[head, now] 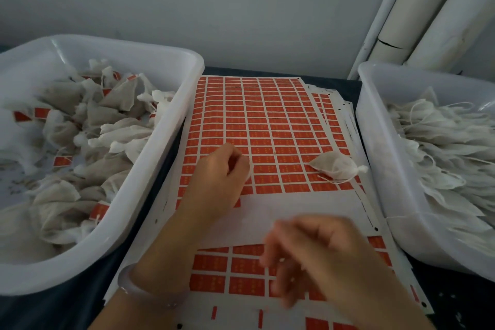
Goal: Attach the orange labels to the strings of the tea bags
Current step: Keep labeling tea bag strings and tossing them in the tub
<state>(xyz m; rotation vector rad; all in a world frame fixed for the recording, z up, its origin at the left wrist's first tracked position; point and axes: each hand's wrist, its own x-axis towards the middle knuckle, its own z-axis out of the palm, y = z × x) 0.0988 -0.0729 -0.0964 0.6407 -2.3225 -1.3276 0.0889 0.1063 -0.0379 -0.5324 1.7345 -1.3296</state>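
Nearest us, our right hand (316,254) hovers over the lower rows of a label sheet (294,203), smeared by motion. Its fingers are loosely curled, and we cannot tell whether its grip holds anything.

A pale bracelet (152,292) circles our left wrist. Further in, our left hand (217,179) rests on the sheet with its fingers curled under and the fingertips down at the edge of the orange labels (265,126). We cannot tell if its grip pinches a label or only touches the paper.

The sheet lies on a dark counter (80,311), on top of other sheets whose edges show at its right. A white stripped band crosses it between the near rows and the full grid beyond.

2 white bins flank the sheet. The left bin (187,56) holds crumpled tea bags carrying orange tags (115,110). The right bin (369,126) holds flat plain bags (442,136) with loose strings. Behind them stands a grey wall (214,8), with white pipes (428,21) running up the right corner.

1 tea bag (334,166) lies on the labels near the right bin, apart from both hands. Its long axis runs left to right, with the pointed corner to the left and the gathered end to the right. Its string (329,181) trails along its near side.
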